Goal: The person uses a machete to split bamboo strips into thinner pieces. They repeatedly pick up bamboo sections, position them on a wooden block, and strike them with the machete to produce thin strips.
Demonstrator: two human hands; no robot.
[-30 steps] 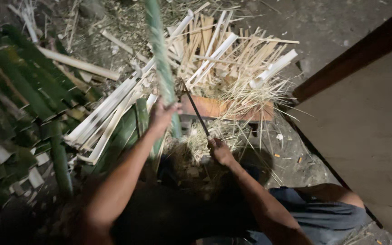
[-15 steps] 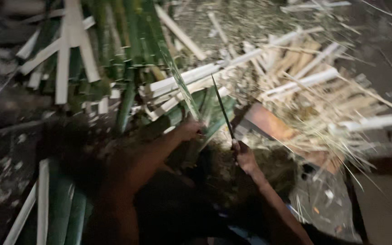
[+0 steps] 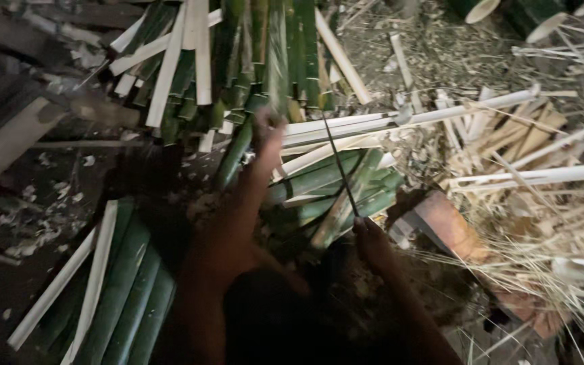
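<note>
The left hand (image 3: 268,132) is reaching up and forward into a heap of green bamboo, and its grip is closing around one upright green bamboo strip (image 3: 278,61) that is standing out of the pile. The picture is blurred there, so how tightly the fingers are wrapping it is hard to tell, but they are curled on the strip, not spread. The right hand (image 3: 372,236) is staying low, near the body, with its grip pressed shut on the handle end of a thin dark blade (image 3: 338,162). The blade is slanting up and to the left, its tip lying near the left hand and crossing over the split pale bamboo slats (image 3: 386,122) behind it.

By the look of it, the step in hand is setting the blade to the strip that is being steadied. The next move would call for holding the strip firm and bringing the blade's edge in line with the grain, keeping the left fingers away from the edge, since the two are sitting close together.

More halved green bamboo pieces (image 3: 123,284) are lying on the ground at lower left, and a heap of thin dry shavings (image 3: 528,243) is spreading at right, around a reddish block (image 3: 451,230).
</note>
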